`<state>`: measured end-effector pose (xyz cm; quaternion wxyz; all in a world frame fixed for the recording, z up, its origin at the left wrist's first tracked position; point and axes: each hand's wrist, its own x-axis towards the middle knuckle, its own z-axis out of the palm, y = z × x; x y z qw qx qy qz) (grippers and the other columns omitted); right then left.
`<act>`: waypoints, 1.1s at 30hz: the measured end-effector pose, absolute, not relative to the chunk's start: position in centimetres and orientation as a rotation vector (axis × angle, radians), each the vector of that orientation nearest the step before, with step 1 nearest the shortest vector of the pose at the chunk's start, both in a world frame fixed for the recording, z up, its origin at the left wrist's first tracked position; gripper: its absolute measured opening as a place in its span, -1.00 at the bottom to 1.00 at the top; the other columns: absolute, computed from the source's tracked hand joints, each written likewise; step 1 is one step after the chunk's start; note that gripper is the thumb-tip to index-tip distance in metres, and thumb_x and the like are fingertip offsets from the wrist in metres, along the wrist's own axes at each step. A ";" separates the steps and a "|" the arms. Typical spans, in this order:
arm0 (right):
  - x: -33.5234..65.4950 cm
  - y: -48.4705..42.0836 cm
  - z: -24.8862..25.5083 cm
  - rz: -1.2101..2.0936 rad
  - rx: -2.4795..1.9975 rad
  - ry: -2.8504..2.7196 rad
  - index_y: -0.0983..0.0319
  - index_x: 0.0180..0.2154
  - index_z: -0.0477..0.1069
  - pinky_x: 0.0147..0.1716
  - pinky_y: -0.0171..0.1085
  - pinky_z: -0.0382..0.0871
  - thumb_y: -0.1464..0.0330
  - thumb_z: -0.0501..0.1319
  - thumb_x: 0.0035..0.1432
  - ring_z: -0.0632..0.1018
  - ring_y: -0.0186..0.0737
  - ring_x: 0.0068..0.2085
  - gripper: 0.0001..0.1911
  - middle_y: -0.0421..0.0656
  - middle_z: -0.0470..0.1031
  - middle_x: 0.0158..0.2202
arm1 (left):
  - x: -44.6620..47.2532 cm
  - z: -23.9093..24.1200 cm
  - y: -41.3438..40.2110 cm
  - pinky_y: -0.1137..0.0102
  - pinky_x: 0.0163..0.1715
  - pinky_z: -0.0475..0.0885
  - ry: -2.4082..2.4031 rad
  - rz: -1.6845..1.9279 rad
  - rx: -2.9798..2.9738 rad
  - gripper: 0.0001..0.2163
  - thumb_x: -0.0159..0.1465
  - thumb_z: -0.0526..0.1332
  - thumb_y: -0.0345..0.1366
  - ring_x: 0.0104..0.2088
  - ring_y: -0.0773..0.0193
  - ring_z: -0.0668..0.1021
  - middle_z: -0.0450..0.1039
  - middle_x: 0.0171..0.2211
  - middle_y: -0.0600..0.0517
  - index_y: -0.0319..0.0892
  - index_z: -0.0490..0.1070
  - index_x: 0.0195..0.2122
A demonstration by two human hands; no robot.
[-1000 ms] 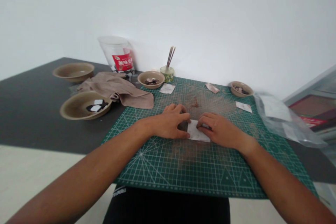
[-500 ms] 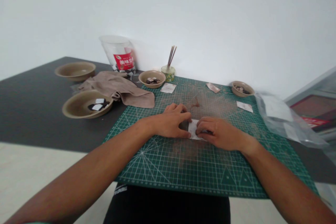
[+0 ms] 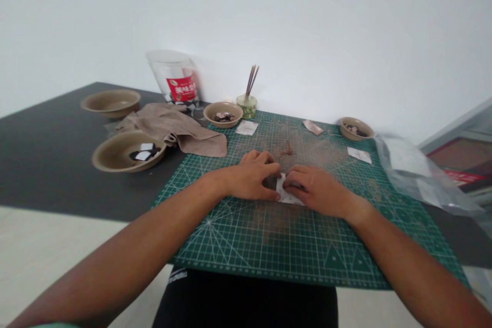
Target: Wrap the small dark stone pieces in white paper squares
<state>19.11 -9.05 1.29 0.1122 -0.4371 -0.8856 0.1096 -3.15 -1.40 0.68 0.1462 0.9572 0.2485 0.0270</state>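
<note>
On the green cutting mat, a small white sheet with a dusty surface lies between my hands. My left hand pins its left part, thumb and forefinger apart at the lower and upper edges; a dark grey area shows between them. My right hand rests on the sheet with fingers curled together and pressed down. Whatever small thing they pinch is hidden beneath them. Brownish dust covers the mat around both hands, and a little reddish-brown heap lies just beyond them.
Left are a bowl with black and white pieces, another bowl, a brown cloth and a clear tub. Behind stand a bowl and a stick holder. Right are a bowl and a plastic bag.
My right hand has slid slightly left and away from me over the sheet, closer to my left hand. My left hand stays where it was.
</note>
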 end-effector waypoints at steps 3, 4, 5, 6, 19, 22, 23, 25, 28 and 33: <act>18.6 -8.8 1.0 0.261 -1.318 -2.593 0.22 -0.22 0.49 -0.14 -0.17 0.34 0.40 0.15 0.32 0.51 -0.16 -0.18 -0.86 -0.11 0.51 -0.23 | -3.1 0.6 -1.4 0.07 0.09 0.22 0.717 0.078 2.760 -0.56 0.21 0.24 0.12 0.02 0.00 0.29 0.23 0.06 -0.05 -0.02 0.36 -0.01; 18.6 -8.8 1.0 0.261 -1.309 -2.611 0.22 -0.22 0.49 -0.14 -0.18 0.34 0.40 0.14 0.32 0.51 -0.17 -0.19 -0.85 -0.11 0.51 -0.23 | -3.1 0.6 -1.4 0.07 0.09 0.22 0.720 0.072 2.760 -0.56 0.20 0.25 0.12 0.02 0.00 0.29 0.23 0.05 -0.05 -0.02 0.36 -0.01; 18.7 -8.8 1.0 0.262 -1.290 -2.636 0.21 -0.22 0.49 -0.14 -0.18 0.34 0.41 0.13 0.33 0.51 -0.17 -0.19 -0.85 -0.11 0.50 -0.23 | -3.1 0.6 -1.4 0.07 0.09 0.22 0.726 0.065 2.758 -0.56 0.20 0.25 0.12 0.02 0.00 0.29 0.23 0.05 -0.05 -0.02 0.36 -0.01; 18.7 -8.9 1.0 0.260 -1.268 -2.661 0.21 -0.21 0.49 -0.13 -0.18 0.34 0.41 0.12 0.33 0.51 -0.17 -0.18 -0.84 -0.12 0.50 -0.22 | -3.1 0.6 -1.4 0.07 0.09 0.23 0.733 0.061 2.755 -0.56 0.20 0.25 0.12 0.01 0.00 0.30 0.23 0.05 -0.05 -0.02 0.36 -0.01; 19.1 -8.5 0.7 0.271 -1.335 -2.553 0.22 -0.22 0.48 -0.11 -0.17 0.34 0.40 0.16 0.32 0.51 -0.15 -0.15 -0.88 -0.11 0.52 -0.21 | -3.0 0.6 -1.4 0.10 0.12 0.19 0.729 0.023 2.740 -0.54 0.21 0.23 0.14 0.06 0.00 0.26 0.21 0.09 -0.04 0.00 0.34 0.01; 19.8 -8.4 0.9 0.325 -1.388 -2.508 0.23 -0.24 0.48 -0.16 -0.20 0.36 0.42 0.17 0.29 0.52 -0.17 -0.19 -0.89 -0.11 0.52 -0.24 | -3.0 0.8 -1.4 0.09 0.13 0.18 0.742 0.000 2.725 -0.53 0.21 0.22 0.14 0.07 -0.01 0.26 0.20 0.10 -0.04 0.01 0.34 0.04; 19.9 -8.5 1.0 0.401 -1.346 -2.528 0.22 -0.25 0.48 -0.16 -0.22 0.36 0.43 0.18 0.29 0.52 -0.19 -0.19 -0.90 -0.13 0.52 -0.24 | -3.1 0.9 -1.5 0.09 0.13 0.18 0.743 -0.004 2.724 -0.53 0.21 0.22 0.14 0.08 -0.02 0.25 0.20 0.10 -0.04 0.01 0.34 0.04; 19.9 -8.7 1.1 0.525 -1.241 -2.577 0.20 -0.25 0.48 -0.16 -0.24 0.36 0.43 0.18 0.29 0.52 -0.23 -0.20 -0.90 -0.16 0.52 -0.23 | -3.1 0.9 -1.5 0.08 0.12 0.19 0.737 0.001 2.728 -0.54 0.21 0.22 0.14 0.07 -0.02 0.26 0.21 0.10 -0.04 0.02 0.35 0.03; 19.5 -8.7 1.0 0.447 -1.255 -2.579 0.20 -0.22 0.48 -0.12 -0.21 0.35 0.41 0.16 0.32 0.52 -0.20 -0.17 -0.88 -0.14 0.52 -0.21 | -3.1 0.9 -1.5 0.09 0.11 0.20 0.739 0.016 2.745 -0.55 0.21 0.22 0.15 0.05 0.00 0.27 0.22 0.08 -0.04 0.00 0.35 0.00; 20.0 -8.5 1.6 0.406 -1.390 -2.538 0.23 -0.25 0.48 -0.15 -0.21 0.35 0.41 0.17 0.30 0.51 -0.19 -0.19 -0.89 -0.13 0.51 -0.24 | -3.1 0.9 -1.5 0.08 0.12 0.19 0.754 0.014 2.747 -0.54 0.21 0.22 0.14 0.06 -0.01 0.27 0.21 0.09 -0.03 0.02 0.35 0.03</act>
